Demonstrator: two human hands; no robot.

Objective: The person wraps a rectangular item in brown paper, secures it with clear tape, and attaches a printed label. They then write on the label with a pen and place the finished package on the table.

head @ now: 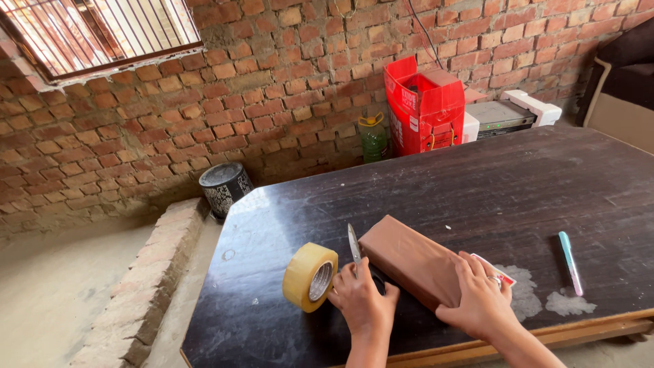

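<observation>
left hand (360, 298) gripping scissors (354, 245), right hand (480, 296) on box (409, 255)

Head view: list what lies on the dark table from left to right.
Roll of tape → left hand holding scissors → brown wrapped box → right hand resting on the box → pen.

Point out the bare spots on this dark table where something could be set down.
The dark wooden table is bare across its far half, beyond the brown wrapped box, and between that box and the turquoise pen. It is crowded at the near left: the yellow tape roll, the left hand with scissors, and the right hand on the box.
</observation>
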